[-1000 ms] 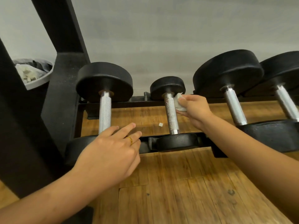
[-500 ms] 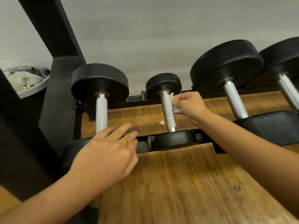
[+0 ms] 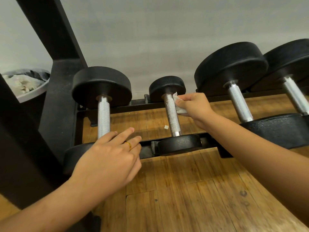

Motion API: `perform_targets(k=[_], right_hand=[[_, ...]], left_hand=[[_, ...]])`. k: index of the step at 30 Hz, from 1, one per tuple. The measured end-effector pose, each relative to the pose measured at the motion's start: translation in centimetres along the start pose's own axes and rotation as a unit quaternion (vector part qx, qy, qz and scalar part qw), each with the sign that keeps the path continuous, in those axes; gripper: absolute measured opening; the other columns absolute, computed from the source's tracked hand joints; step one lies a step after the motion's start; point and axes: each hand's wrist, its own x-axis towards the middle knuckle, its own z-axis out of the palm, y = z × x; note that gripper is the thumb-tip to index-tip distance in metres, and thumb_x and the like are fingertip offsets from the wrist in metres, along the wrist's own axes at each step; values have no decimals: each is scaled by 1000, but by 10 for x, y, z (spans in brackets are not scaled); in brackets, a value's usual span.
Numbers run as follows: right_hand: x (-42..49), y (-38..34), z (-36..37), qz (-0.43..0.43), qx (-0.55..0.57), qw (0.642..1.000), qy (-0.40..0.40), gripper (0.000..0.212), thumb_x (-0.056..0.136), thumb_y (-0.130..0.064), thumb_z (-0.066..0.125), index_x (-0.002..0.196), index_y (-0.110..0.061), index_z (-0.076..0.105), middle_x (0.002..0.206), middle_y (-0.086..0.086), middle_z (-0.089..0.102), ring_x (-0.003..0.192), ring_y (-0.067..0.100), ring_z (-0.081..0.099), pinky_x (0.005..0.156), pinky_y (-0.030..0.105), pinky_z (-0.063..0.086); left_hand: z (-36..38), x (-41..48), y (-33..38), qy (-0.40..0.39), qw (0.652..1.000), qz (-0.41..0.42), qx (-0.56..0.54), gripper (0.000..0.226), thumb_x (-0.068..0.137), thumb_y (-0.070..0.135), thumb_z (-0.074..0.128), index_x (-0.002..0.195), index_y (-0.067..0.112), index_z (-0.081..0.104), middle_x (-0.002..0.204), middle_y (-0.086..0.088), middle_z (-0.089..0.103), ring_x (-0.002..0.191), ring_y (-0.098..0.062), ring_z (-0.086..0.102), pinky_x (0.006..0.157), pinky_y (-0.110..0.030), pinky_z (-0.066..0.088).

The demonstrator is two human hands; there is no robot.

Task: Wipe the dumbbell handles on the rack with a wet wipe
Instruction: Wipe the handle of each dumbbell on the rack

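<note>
Several black dumbbells lie across a low black rack [image 3: 207, 137]. The small middle dumbbell has a speckled knurled handle [image 3: 172, 117]. My right hand [image 3: 194, 106] pinches a crumpled white wet wipe [image 3: 179, 108] against the upper right side of that handle. My left hand [image 3: 108, 156] rests with relaxed fingers on the near weight of the left dumbbell, just below its silver handle [image 3: 103, 118]. Two larger dumbbells with bright handles [image 3: 240, 105] sit to the right.
A black upright post [image 3: 60, 101] of the rack frame stands at left, with a bin [image 3: 28, 86] holding crumpled waste behind it. A grey wall rises behind the rack. Wooden floor [image 3: 192, 190] spreads below, with a small white scrap [image 3: 166, 127] under the rack.
My right hand with the wipe has slid up the middle handle toward the far weight. The left hand has stayed on the left dumbbell.
</note>
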Motion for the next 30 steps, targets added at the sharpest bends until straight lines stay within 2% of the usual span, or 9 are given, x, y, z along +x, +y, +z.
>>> perform_targets(k=[3, 8, 14, 21, 25, 27, 30], right_hand=[[2, 1, 2, 17, 4, 1000, 15, 26, 96, -12, 66, 120, -4, 69, 108, 7, 73, 99, 19, 71, 88, 40, 60], [-8, 16, -12, 37, -43, 998, -37, 17, 92, -10, 69, 108, -6, 75, 103, 6, 75, 98, 20, 72, 91, 45, 59], [-8, 7, -6, 31, 1, 999, -19, 20, 93, -7, 68, 112, -4, 72, 103, 8, 74, 93, 19, 74, 86, 43, 61], [-29, -5, -32, 146, -112, 971, -155, 17, 87, -1, 72, 103, -6, 74, 100, 9, 76, 91, 20, 75, 84, 38, 61], [-33, -10, -36, 157, -135, 960, -186, 15, 85, 0, 72, 99, -5, 74, 95, 10, 77, 88, 20, 75, 78, 33, 61], [-31, -8, -33, 147, -125, 967, -166, 12, 86, 0, 72, 96, -6, 74, 92, 9, 77, 85, 20, 76, 76, 33, 61], [-18, -3, -25, 88, -63, 992, -64, 13, 90, -6, 71, 102, -11, 75, 100, 7, 76, 93, 20, 74, 88, 42, 60]], left_hand=[[0, 0, 0, -1, 1000, 4, 0, 49, 98, 40, 39, 113, 15, 79, 124, -7, 73, 129, -28, 62, 103, -50, 51], [0, 1, 0, 3, 1000, 2, 9, 50, 98, 38, 39, 110, 13, 80, 123, -9, 74, 128, -30, 63, 100, -51, 54], [0, 1, 1, 7, 1000, 2, 12, 48, 98, 37, 40, 110, 12, 80, 123, -10, 74, 128, -30, 63, 100, -51, 54], [2, 2, 1, 17, 1000, 1, 12, 50, 98, 37, 38, 108, 11, 81, 122, -11, 74, 127, -31, 64, 99, -51, 53], [2, 1, 2, 21, 1000, 2, 8, 51, 98, 37, 38, 108, 11, 81, 121, -11, 74, 126, -31, 64, 99, -51, 54], [2, 1, 3, 24, 1000, 2, 6, 51, 98, 37, 38, 108, 12, 81, 121, -10, 74, 126, -31, 64, 99, -51, 55], [3, 0, 1, 24, 1000, 6, 5, 51, 98, 37, 37, 108, 12, 81, 122, -11, 74, 127, -31, 63, 99, -52, 55]])
